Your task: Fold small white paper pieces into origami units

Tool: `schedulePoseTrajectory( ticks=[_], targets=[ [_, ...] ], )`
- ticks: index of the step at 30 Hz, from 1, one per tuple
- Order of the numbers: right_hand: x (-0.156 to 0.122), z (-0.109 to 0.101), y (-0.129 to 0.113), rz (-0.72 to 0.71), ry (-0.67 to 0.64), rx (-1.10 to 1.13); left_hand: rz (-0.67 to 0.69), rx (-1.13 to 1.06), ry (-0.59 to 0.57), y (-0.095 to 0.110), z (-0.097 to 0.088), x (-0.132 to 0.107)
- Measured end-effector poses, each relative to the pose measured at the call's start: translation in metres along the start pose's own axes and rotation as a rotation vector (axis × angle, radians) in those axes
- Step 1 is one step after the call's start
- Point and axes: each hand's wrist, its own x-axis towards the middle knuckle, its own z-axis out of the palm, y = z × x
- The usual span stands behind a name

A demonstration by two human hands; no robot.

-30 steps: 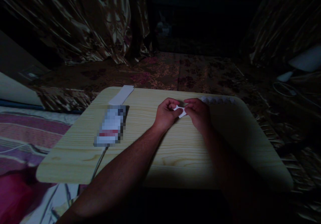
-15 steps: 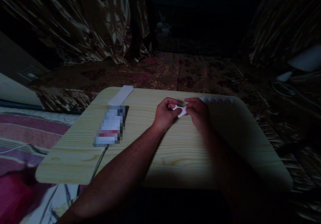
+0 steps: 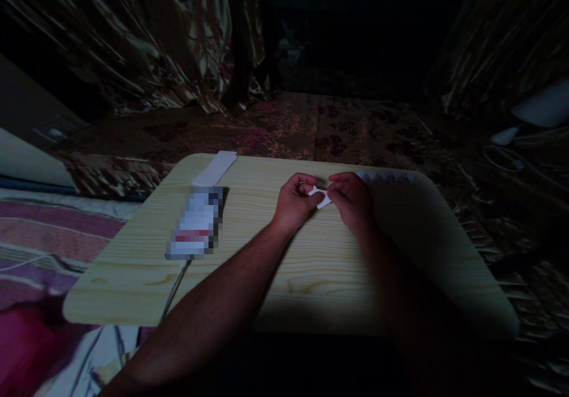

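Observation:
My left hand [image 3: 294, 202] and my right hand [image 3: 352, 200] meet over the far middle of a light wooden table [image 3: 284, 278]. Both pinch a small white piece of paper [image 3: 320, 197] between thumbs and fingertips, just above the tabletop. Each hand's fingers are curled closed on the paper. Most of the paper is hidden by my fingers.
A phone [image 3: 196, 224] with a cable [image 3: 176, 287] running off the near edge lies on the table's left part. A white paper strip [image 3: 216, 168] sits behind it. A row of small white folded pieces [image 3: 390, 176] lines the far right edge. Dark patterned fabric [image 3: 133, 47] surrounds the table.
Both hands stay in place on the paper; the fingers have shifted only slightly.

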Motion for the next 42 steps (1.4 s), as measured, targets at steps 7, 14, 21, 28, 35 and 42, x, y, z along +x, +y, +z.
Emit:
schedulePoseTrajectory(
  ticks=[7,14,21,28,35,42],
  targets=[
    [-0.0001,0.0022,0.0048,0.009,0.027,0.079,-0.006,-0.021,0.053,0.0002,0.0001,-0.0004],
    [-0.0009,0.0031,0.0056,-0.003,0.044,0.079,-0.039,-0.075,0.086,0.0003,0.0003,0.0006],
    [-0.0008,0.0041,0.0057,0.003,0.068,0.061,-0.134,-0.123,0.066,0.0003,0.0020,0.0009],
    [-0.0003,0.0032,0.0054,-0.003,0.058,0.002,-0.152,-0.109,0.030,-0.0017,0.0005,0.0010],
    [-0.0006,0.0046,0.0058,0.014,0.049,-0.011,-0.177,-0.101,-0.031,0.0007,0.0007,0.0002],
    [0.0007,0.0030,0.0061,0.027,0.113,-0.023,-0.166,-0.068,-0.012,-0.0030,0.0022,-0.0007]
  ],
)
